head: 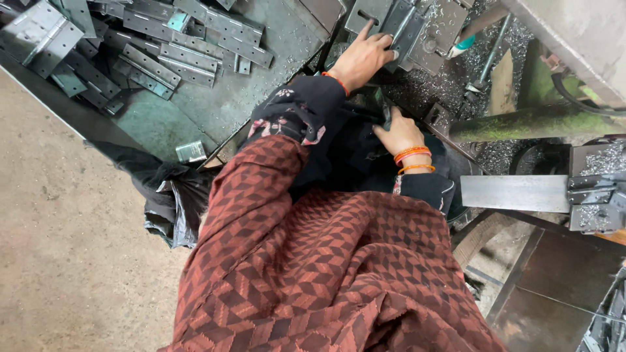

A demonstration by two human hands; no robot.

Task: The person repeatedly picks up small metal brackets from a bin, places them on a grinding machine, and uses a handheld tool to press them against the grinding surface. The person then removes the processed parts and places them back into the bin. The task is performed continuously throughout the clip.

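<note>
The left hand lies flat on a metal hinge, fingers spread over it, on the worktop. The right hand is curled on something dark; I cannot tell what. Press the hinge down firmly and keep fingertips on top, off its sharp edges.

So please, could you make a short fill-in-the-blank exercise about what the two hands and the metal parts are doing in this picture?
1. The left hand presses on a grey metal hinge plate lying on the ____ covered in metal shavings.
2. The right hand wears ____ bangles at the wrist.
3. The pile of flat grey metal hinges lies on the person's ____ side.

Missing words: machine bed; orange; left
</note>
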